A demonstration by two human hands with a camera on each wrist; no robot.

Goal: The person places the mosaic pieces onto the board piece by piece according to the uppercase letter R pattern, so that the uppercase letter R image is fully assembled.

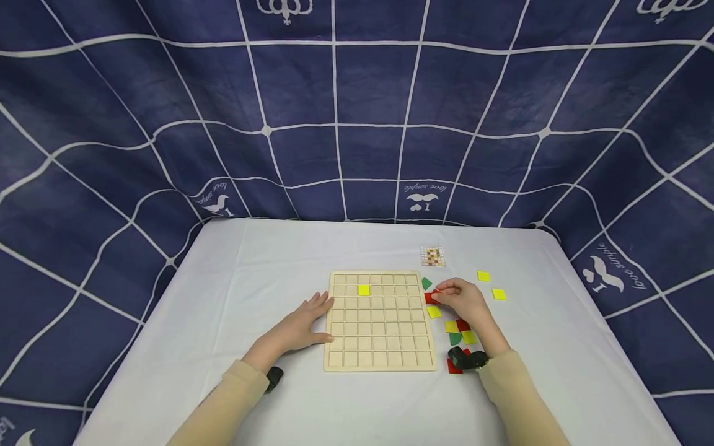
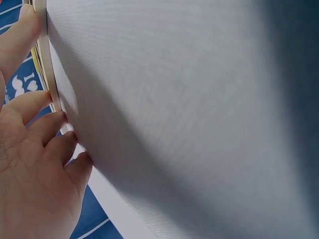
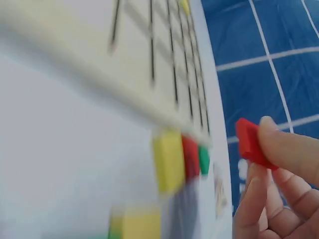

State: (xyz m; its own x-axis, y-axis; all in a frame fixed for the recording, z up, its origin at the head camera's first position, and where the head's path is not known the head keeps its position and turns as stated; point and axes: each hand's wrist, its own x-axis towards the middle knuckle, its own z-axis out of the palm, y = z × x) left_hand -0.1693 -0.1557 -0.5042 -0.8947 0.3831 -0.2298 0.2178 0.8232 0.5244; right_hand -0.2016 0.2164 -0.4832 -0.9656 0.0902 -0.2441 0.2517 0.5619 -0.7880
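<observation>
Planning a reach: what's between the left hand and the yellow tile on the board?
Head view: only the left rim and empty cells of the board lie between left hand and yellow tile.

Left grip (image 1: 297, 326): fingers (image 1: 315, 305) extended, thumb (image 1: 321, 338) apart. Right grip (image 1: 465, 302) pinching, fingers curled. Forearms (image 1: 225, 396) angled inward.

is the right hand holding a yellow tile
No, the right wrist view shows the right hand pinching a red tile.
</observation>
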